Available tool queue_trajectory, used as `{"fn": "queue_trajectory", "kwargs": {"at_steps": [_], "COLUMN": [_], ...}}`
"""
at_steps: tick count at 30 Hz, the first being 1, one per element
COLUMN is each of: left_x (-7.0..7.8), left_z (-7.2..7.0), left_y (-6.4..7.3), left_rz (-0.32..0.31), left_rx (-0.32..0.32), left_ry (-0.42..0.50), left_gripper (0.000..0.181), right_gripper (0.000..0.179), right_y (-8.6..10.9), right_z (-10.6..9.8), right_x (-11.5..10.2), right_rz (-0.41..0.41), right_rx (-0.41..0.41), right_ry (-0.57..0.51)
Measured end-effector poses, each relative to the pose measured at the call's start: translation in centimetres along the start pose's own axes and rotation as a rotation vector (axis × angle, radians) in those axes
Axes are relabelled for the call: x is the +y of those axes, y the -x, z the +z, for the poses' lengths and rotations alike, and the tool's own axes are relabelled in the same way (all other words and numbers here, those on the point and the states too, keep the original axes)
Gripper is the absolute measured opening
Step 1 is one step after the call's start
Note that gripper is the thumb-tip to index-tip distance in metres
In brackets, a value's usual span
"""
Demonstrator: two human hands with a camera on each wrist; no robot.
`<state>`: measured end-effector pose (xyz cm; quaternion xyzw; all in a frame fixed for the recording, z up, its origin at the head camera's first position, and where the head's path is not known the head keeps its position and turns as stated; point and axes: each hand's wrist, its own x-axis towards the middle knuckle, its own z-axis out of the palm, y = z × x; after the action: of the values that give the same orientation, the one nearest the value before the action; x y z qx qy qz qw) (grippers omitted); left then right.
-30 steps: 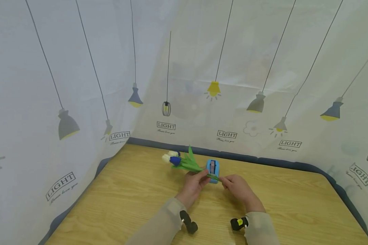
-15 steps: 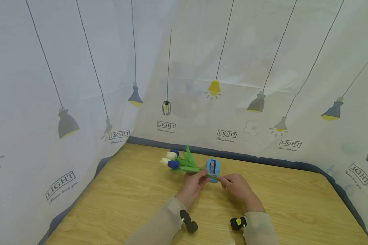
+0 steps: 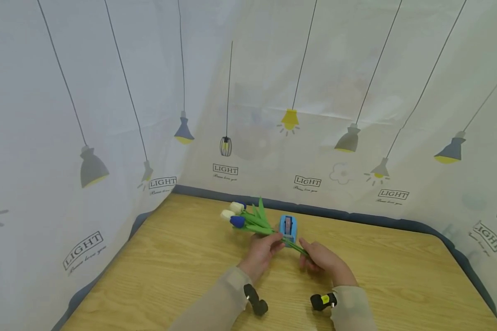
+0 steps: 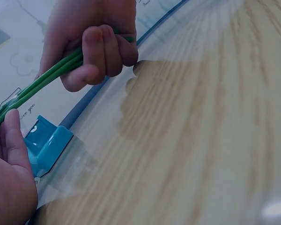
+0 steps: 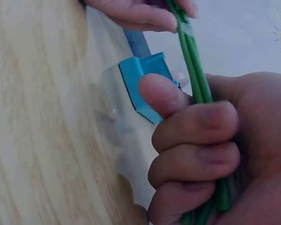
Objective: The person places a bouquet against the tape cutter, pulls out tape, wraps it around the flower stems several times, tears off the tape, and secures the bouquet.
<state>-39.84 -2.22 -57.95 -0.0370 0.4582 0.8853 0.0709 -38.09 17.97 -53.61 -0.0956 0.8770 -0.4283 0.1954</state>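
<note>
A bunch of artificial tulips (image 3: 257,220), white and blue with green leaves, lies slantwise above the table, blooms to the left. My left hand (image 3: 261,253) pinches the stems just below the leaves. Around the lower stems (image 5: 193,70) curl the fingers of my right hand (image 3: 324,260); the cut ends poke out under its fingers in the right wrist view. A piece of clear tape (image 5: 187,29) shows on the stems close to my left fingertips. Right behind the stems, a blue tape dispenser (image 3: 287,224) stands on the table, its toothed edge visible in the left wrist view.
The wooden table (image 3: 397,276) runs out to both sides of the hands. A pale curtain (image 3: 265,151) printed with lamps encloses its back and left, with a dark blue border (image 3: 356,217) along the table's edge. Each wrist wears a black camera mount (image 3: 255,301).
My right hand has gone from pinching the stem ends with its fingertips to wrapping its fingers around them. The blooms have shifted slightly, first left, then back right. The dispenser stays put.
</note>
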Motion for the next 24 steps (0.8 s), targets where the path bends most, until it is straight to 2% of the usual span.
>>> {"fn": "queue_trajectory", "kwargs": {"at_steps": [3, 7, 12, 15, 20, 24], "left_x": [0.0, 0.0, 0.0, 0.1, 0.2, 0.2], "left_z": [0.0, 0.0, 0.0, 0.0, 0.1, 0.1], "left_y": [0.0, 0.0, 0.0, -0.1, 0.0, 0.1], "left_rz": [0.009, 0.022, 0.018, 0.012, 0.027, 0.022], "left_rx": [-0.008, -0.015, -0.010, -0.001, 0.003, -0.012], "left_ry": [0.009, 0.022, 0.039, 0.056, 0.068, 0.065], "left_gripper": [0.039, 0.036, 0.037, 0.031, 0.011, 0.013], "right_gripper": [0.072, 0.064, 0.057, 0.055, 0.051, 0.046], "right_y": [0.1, -0.2, -0.5, -0.8, -1.0, -1.2], "right_z": [-0.4, -0.6, -0.3, -0.1, 0.1, 0.0], "right_x": [-0.1, -0.1, 0.2, 0.4, 0.7, 0.9], "right_rz": [-0.010, -0.004, -0.003, -0.053, -0.149, -0.211], "right_rx": [-0.047, -0.048, 0.079, 0.159, 0.259, 0.332], "right_ry": [0.006, 0.025, 0.002, 0.026, 0.143, 0.242]}}
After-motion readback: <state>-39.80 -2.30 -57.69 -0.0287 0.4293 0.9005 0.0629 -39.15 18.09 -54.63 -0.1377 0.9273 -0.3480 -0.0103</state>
